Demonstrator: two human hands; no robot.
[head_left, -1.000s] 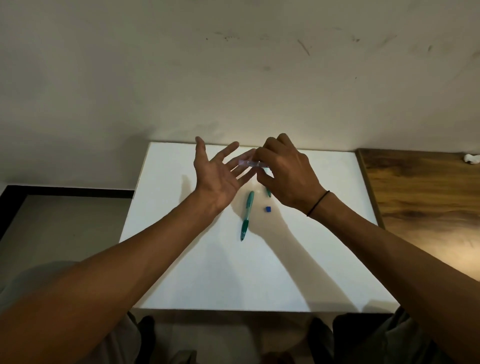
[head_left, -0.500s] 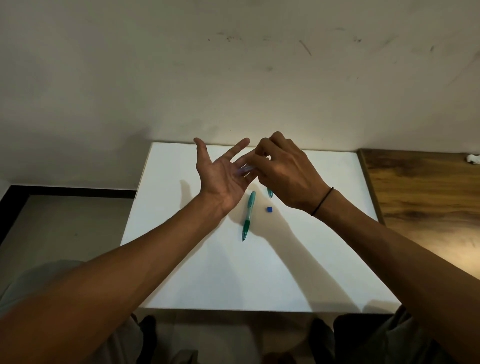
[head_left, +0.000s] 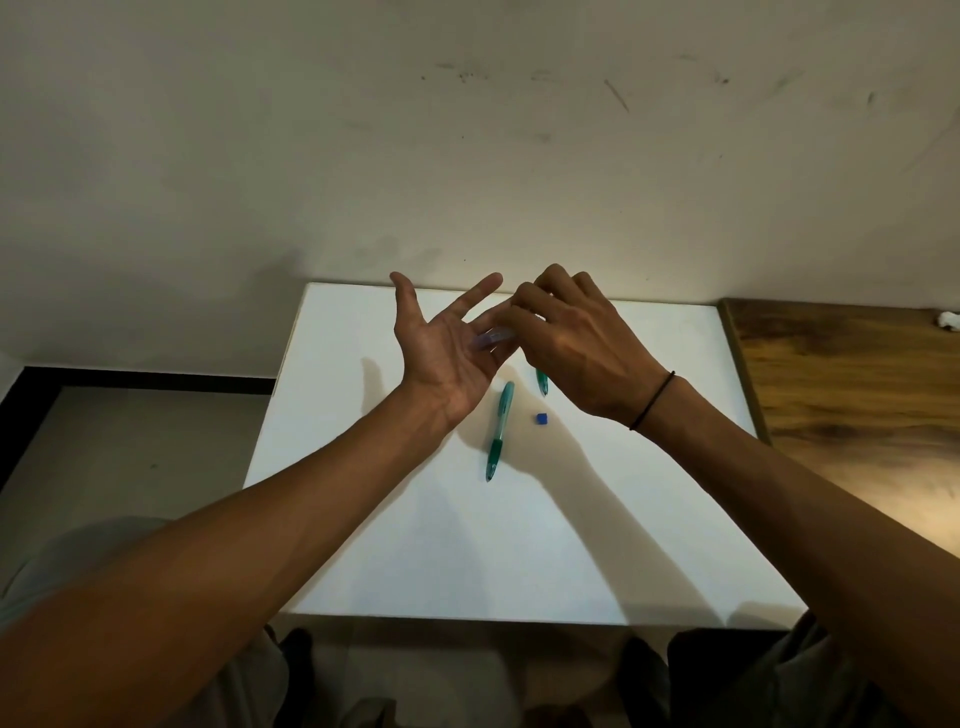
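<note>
Against a scuffed pale wall (head_left: 467, 156) a white table (head_left: 415, 545) is set, and the work is carried on above its far half. A short translucent tube (head_left: 491, 340), bluish and blurred and apparently a pen part, is pinched at one end by the curled fingertips of the right hand (head_left: 576, 348). Its free end is held over the palm of the left hand (head_left: 444, 353), which is turned palm-up with fingers spread and straight and grips nothing. Whether the tube actually touches that palm cannot be told.

Below the hands a green pen (head_left: 498, 431) is seen lying whole on the table, tip toward the near edge. Just beside it a small blue piece (head_left: 542, 418) lies loose, and a second green part (head_left: 542, 383) is half hidden under the right hand. A black band (head_left: 652, 400) is worn on the right wrist, and a wooden surface (head_left: 841, 374) adjoins the table on the right.

The job is judged to be partway. One pen is whole and the tube is in hand, while the blue piece and the green part are yet to be handled. Whether parts are being joined or taken apart cannot be settled.
</note>
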